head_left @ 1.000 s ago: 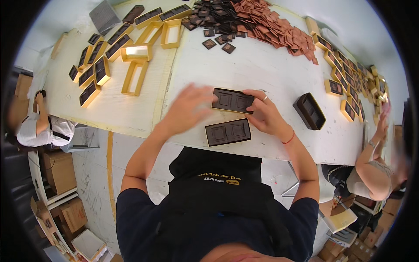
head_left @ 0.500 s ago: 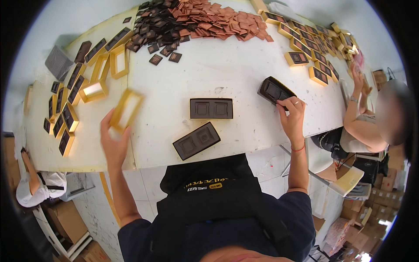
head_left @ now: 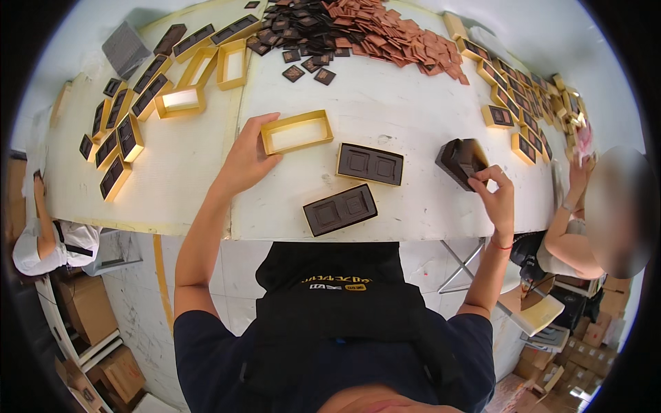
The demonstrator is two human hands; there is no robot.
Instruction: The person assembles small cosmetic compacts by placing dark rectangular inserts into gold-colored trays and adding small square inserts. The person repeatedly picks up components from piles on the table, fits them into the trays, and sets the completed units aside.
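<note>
White table (head_left: 413, 96) | left hand (head_left: 244, 160) fingers pinching gold tray (head_left: 297, 131) end | right hand (head_left: 497, 196) fingers pinching dark insert (head_left: 460, 160)

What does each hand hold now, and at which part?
The left hand grips the empty gold box at its left end. The right hand holds a dark brown tray insert, tilted, by its lower right edge.

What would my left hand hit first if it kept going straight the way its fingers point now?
Probably nothing new: the left hand already touches the empty gold rectangular cardboard box at its near-left end. Pushed on up and to the right, the box heads over bare white table; the pile of small dark square pieces lies further off.
</note>
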